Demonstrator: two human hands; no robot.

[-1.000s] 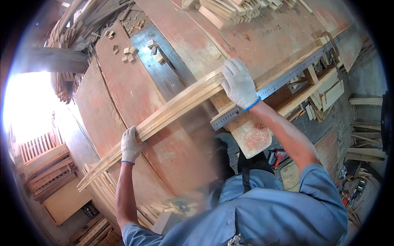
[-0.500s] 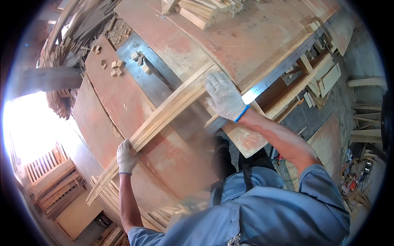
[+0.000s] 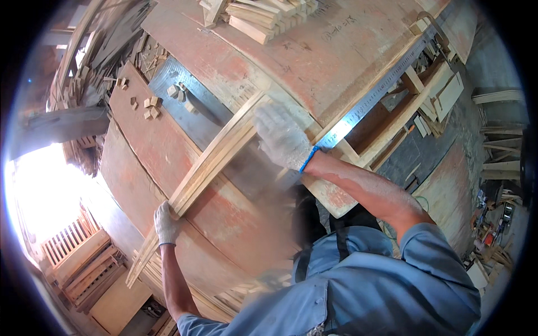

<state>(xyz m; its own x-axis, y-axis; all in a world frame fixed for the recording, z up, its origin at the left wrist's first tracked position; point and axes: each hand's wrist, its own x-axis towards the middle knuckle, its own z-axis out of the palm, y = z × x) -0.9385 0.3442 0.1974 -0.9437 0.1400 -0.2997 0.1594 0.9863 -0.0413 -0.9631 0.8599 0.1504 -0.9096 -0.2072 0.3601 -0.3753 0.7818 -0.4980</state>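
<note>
A bundle of long, pale wooden strips (image 3: 216,154) lies slantwise across the worktable. My left hand (image 3: 166,223), in a whitish work glove, is closed around the bundle near its lower left part. At the upper right end, my right hand (image 3: 283,137), in a matching glove with a blue cuff, rests with its fingers stretched out against the strips. Just beyond the bundle, a grey metal plate (image 3: 185,92) is set in the table, with small wooden blocks (image 3: 175,91) on it. Part of the plate is hidden by the strips.
Stacked wood pieces (image 3: 263,19) lie on the reddish tabletop (image 3: 314,61). A metal ruler (image 3: 364,106) runs along its right edge, beside a wooden trough (image 3: 417,115) holding offcuts. Loose blocks (image 3: 151,106) sit at left. More strips (image 3: 207,291) lie below the left hand.
The strip bundle and both hands have shifted a little to the left and down in the picture. The whole view has also moved slightly. The left hand keeps its grip.
</note>
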